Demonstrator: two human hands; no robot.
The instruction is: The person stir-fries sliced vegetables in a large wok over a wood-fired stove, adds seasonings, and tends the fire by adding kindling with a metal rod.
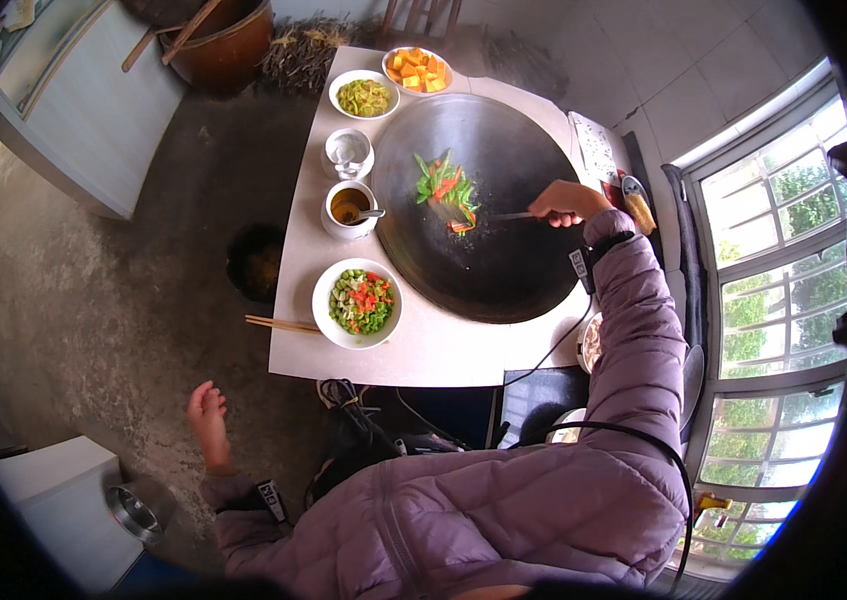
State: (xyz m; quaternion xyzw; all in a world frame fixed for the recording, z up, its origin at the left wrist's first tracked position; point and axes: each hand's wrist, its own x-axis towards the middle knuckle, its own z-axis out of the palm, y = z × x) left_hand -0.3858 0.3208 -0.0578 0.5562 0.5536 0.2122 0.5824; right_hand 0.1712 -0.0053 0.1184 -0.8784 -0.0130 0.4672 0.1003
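Observation:
My right hand (572, 202) grips the handle of a metal cooking utensil (511, 216) over a large wok (521, 277) set into the counter. Its far end runs to sliced green and red vegetables (444, 184), seemingly pepper strips, and is blurred there. They lie in a small heap left of the wok's middle. Away to the left, my left hand (208, 420) hangs over the floor with its fingers loosely bent, holding nothing. Nearest to it on the counter is a white bowl of chopped green and red vegetables (360, 304), with wooden chopsticks (282, 323) beside it, jutting past the edge.
Along the counter's (438, 360) left side stand a pot of brown liquid with a spoon (349, 206), a white pot (348, 152) and a bowl of shredded vegetables (365, 97). Orange cubes (417, 69) fill a bowl behind. A black cable (554, 349) hangs from my right wrist.

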